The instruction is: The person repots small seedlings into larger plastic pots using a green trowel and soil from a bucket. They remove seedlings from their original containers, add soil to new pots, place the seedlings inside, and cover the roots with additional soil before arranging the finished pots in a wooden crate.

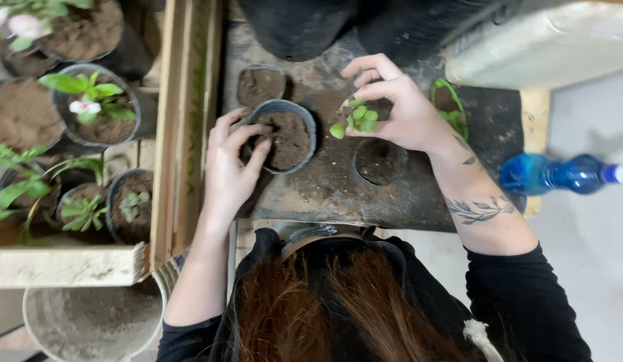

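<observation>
The left hand (pixel 230 167) cups the soil-filled pot (pixel 285 137) mid-bench, fingers pressed into the dirt to steady it, while the right hand (pixel 400 107) pinches a small green seedling (pixel 357 119) just beside — roots kept clear.

A blue plastic spray bottle (pixel 559 174) lying at the right, beside the soil-covered board (pixel 338 188).

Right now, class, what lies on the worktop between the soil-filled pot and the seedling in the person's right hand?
In the head view, only bare, soil-dusted worktop separates the soil-filled pot from the seedling pinched in the right hand.
</observation>
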